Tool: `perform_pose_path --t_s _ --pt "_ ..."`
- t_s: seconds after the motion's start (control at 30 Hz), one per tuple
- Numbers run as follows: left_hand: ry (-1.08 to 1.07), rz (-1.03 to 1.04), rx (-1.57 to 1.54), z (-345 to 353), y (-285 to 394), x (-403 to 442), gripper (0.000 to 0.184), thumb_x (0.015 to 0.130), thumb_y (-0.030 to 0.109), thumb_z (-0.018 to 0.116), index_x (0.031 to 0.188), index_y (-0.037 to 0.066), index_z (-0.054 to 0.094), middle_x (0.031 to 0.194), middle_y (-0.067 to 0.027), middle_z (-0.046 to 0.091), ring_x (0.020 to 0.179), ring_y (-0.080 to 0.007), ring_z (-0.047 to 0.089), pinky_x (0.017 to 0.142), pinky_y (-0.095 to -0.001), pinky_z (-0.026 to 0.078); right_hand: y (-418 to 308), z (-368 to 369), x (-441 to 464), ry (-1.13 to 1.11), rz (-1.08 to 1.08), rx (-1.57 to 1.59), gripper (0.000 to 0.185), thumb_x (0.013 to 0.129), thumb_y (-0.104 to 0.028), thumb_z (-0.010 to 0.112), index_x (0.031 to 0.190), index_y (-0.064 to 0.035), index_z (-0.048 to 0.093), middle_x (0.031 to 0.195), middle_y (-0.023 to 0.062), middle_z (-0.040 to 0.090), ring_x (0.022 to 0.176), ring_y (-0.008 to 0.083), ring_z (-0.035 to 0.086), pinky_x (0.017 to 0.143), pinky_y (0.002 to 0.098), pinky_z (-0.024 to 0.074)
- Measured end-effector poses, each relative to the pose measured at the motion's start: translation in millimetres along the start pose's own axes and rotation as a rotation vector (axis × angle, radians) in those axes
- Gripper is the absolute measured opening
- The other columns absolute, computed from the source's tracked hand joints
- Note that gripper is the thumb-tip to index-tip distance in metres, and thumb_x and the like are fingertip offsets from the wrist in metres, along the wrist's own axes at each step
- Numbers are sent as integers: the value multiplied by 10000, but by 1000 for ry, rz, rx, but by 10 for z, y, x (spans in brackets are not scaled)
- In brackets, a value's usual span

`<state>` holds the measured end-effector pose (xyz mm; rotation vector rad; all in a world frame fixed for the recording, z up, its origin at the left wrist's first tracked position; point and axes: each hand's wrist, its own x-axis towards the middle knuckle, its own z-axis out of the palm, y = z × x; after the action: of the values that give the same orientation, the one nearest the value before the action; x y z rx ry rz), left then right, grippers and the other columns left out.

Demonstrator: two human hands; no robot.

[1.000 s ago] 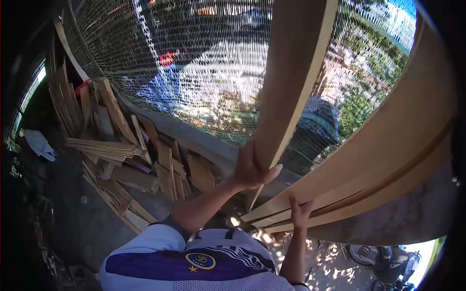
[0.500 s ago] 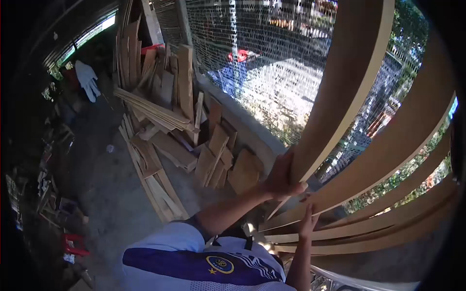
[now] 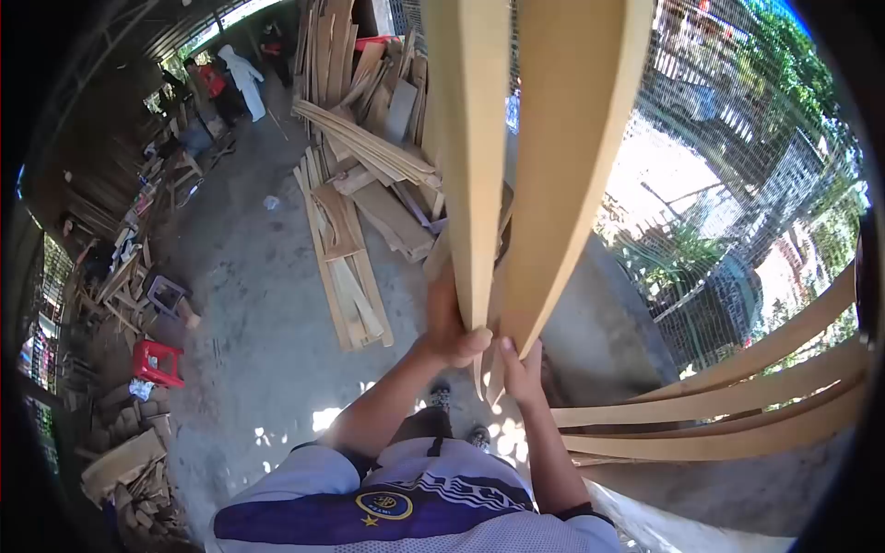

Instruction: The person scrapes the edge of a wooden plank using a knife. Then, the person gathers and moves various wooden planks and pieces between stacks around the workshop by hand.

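Observation:
In the head view, my left hand (image 3: 452,327) is wrapped round the lower end of a long wooden board (image 3: 466,175), its thumb across the near edge. A second, wider wooden board (image 3: 567,157) stands beside it on the right. My right hand (image 3: 523,370) grips that one near its bottom edge, thumb up. Both boards rise upright past the top of the view, close together with a narrow gap between them. Thin strips of wood show just below my hands; whether they belong to these boards I cannot tell.
More long boards (image 3: 701,405) lean at the right. A pile of wood offcuts (image 3: 369,157) sits ahead, with planks (image 3: 346,267) on the concrete floor. A red plastic stool (image 3: 158,363) stands at left. Wire mesh (image 3: 701,157) lines the right side. People (image 3: 212,83) are far back left.
My view has swung to the right. Both hands, with their boards, have come closer together, and the right-hand board now stands apart from the others leaning at the right.

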<state>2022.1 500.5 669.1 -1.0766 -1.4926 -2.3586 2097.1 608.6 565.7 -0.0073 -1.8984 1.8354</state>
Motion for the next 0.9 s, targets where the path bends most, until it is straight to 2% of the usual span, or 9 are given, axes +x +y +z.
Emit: perform_pose_path --t_s 0.2,0.3,0.37,0.53,0.63,0.7,0.77,0.8,0.9 --pt "113 -39 101 -518 334 -285 864 626 700 762 1041 -4 483 613 70 443 531 -22 420 471 -175 311 -41 680 -191 -138 0 34 416 884 -319 582 1079 49 587 909 143 619 855 231 593 789 358 475" --pt "59 -19 236 -929 444 -394 1065 694 720 669 1348 -73 388 1219 -172 549 1113 -247 555 927 -383 449 -17 1001 -252 -182 -8 13 485 877 -378 570 1094 55 579 907 151 615 860 235 598 782 366 480" --pt "91 12 227 -1179 530 -441 1054 703 703 673 1352 -75 381 1207 -171 547 1107 -244 548 932 -379 441 8 1280 -286 -186 -25 36 484 879 -380 568 1092 54 583 901 147 613 856 227 595 775 369 483" --pt "209 61 207 -1983 745 -599 953 725 665 686 1251 -85 421 1112 -146 561 994 -203 562 843 -334 461 5 2105 -313 -221 -258 -154 761 885 -662 409 1108 44 582 964 213 616 850 350 612 736 415 476" --pt "317 83 218 -2464 935 -628 956 723 673 695 1244 -75 406 1016 -91 532 890 -151 527 774 -302 448 172 2611 -330 -289 -279 -189 812 869 -724 391 1088 32 591 967 211 611 856 359 601 726 426 467" --pt "344 110 191 -2776 1085 -592 927 726 646 714 1234 -63 399 980 -70 509 858 -136 502 751 -290 435 10 3002 -249 -314 -303 -170 849 818 -773 452 1094 19 584 1023 214 603 911 378 595 784 442 472" --pt "404 144 101 -3029 1264 -526 812 729 637 731 1115 -14 437 865 -18 506 736 -96 499 629 -237 410 35 3376 -156 -320 -400 -172 858 787 -778 512 1103 16 576 1050 214 598 938 385 594 818 448 473" --pt "431 150 114 -3210 1295 -545 782 729 641 730 1070 -4 446 816 -9 501 684 -89 486 597 -231 398 19 3513 -114 -403 -360 -186 886 717 -773 612 1132 8 557 1117 215 591 1013 402 590 869 469 474" --pt "531 200 154 -3661 1442 -501 706 726 634 741 937 24 457 714 -4 483 593 -69 455 533 -217 374 16 3995 -16 -516 -372 -191 941 667 -778 652 1179 1 528 1175 223 579 1068 412 581 890 477 474"
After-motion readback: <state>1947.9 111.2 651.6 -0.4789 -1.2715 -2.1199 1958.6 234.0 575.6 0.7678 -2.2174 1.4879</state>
